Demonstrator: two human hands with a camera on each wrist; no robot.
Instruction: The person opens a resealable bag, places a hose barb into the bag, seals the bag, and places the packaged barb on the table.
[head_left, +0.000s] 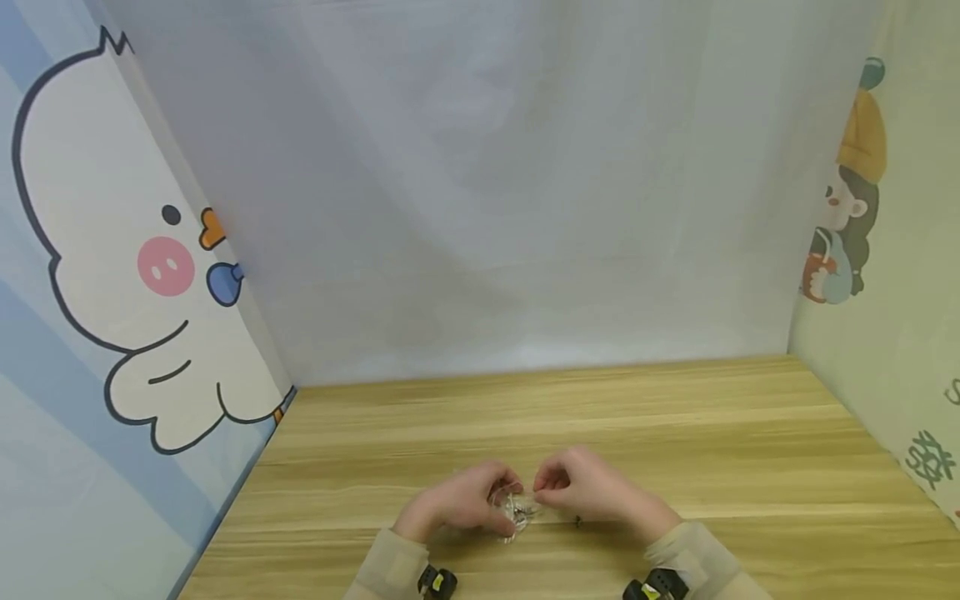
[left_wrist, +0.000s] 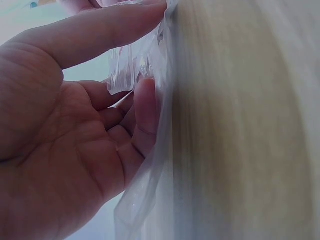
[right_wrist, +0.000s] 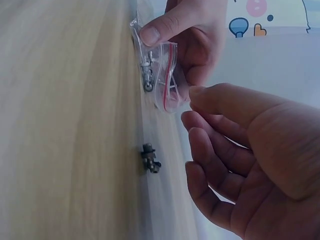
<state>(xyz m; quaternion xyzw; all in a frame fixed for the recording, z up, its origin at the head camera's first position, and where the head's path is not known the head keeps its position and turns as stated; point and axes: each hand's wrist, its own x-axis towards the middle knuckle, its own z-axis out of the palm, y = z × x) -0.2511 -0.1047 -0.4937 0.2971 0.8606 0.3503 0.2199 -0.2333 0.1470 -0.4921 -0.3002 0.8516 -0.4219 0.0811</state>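
Note:
A small clear zip bag (right_wrist: 162, 75) with a red seal line has small metal parts (right_wrist: 148, 75) inside. My left hand (head_left: 468, 498) grips it between thumb and fingers, low over the table. In the left wrist view, crinkled plastic (left_wrist: 132, 65) lies between the thumb and curled fingers. From the other side comes my right hand (head_left: 588, 487), with thumb and forefinger pinched together at the bag's edge by the seal. Its other fingers (right_wrist: 197, 175) are bent and hold nothing. Below it, a small dark metal fitting (right_wrist: 150, 159) lies loose on the tabletop.
The wood-grain table (head_left: 360, 433) runs back to a pale grey curtain (head_left: 510, 208). A printed panel with a white duck (head_left: 105, 250) borders the left side, and a pale green printed panel (head_left: 900, 350) the right. Both wrists wear black straps (head_left: 437, 582).

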